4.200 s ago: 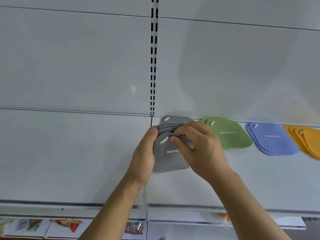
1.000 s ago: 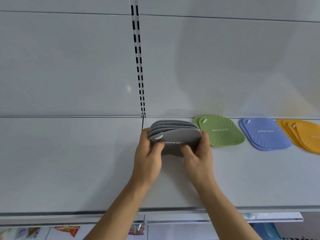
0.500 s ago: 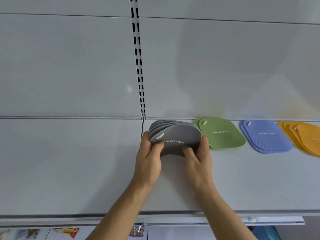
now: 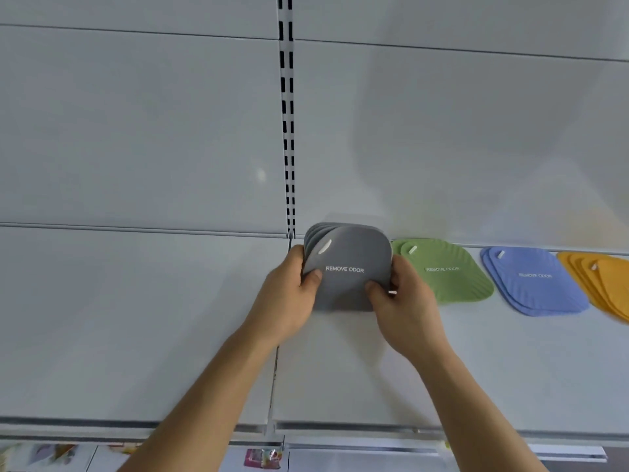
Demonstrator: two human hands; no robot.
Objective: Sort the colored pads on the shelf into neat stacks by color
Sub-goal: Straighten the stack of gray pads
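A stack of several grey pads point(image 4: 350, 257), the front one printed "REMOVE ODOR", stands tilted up on its edge on the white shelf point(image 4: 136, 335). My left hand point(image 4: 289, 294) grips its left side and my right hand point(image 4: 401, 301) grips its lower right side. Right of it lie a green stack point(image 4: 446, 270), a blue stack point(image 4: 534, 281) and a fanned orange stack point(image 4: 602, 284), all flat on the shelf.
A slotted upright point(image 4: 287, 114) runs down the white back panel just left of the grey pads. The shelf's front rail point(image 4: 374, 429) crosses the bottom, with packaged goods point(image 4: 263, 458) on a lower level beneath it.
Both hands have tipped the grey stack more upright, its printed face now turned toward me. The other stacks have not moved.
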